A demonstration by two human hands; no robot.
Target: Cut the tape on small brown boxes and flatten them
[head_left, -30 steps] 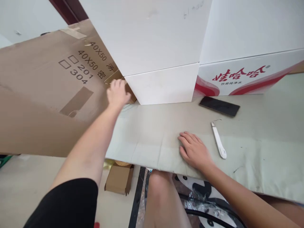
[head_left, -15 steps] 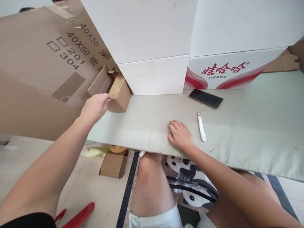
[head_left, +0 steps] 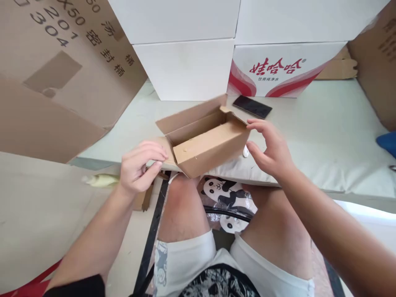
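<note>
A small brown cardboard box (head_left: 213, 150) is in front of me at the front of the cloth-covered table, its top open and one long flap standing up at the back. My left hand (head_left: 140, 165) pinches the flap at the box's left end between thumb and fingers. At the right end, my right hand (head_left: 270, 146) has thumb and fingers apart, with the fingertips at the box's upper corner; whether they press on it I cannot tell. A white utility knife (head_left: 245, 151) shows only in a small part between the box and my right hand.
A black phone (head_left: 252, 107) lies behind the box. White cartons (head_left: 188, 70) are stacked along the back, one with red print (head_left: 275, 72). A large brown carton (head_left: 71, 82) stands at left, and a blue object (head_left: 386, 143) is at the right edge. My knees are below the table edge.
The small cardboard box has come from beside the large carton to the middle front of the table, with my left hand on it. My right hand has lifted off the cloth to the box's right end.
</note>
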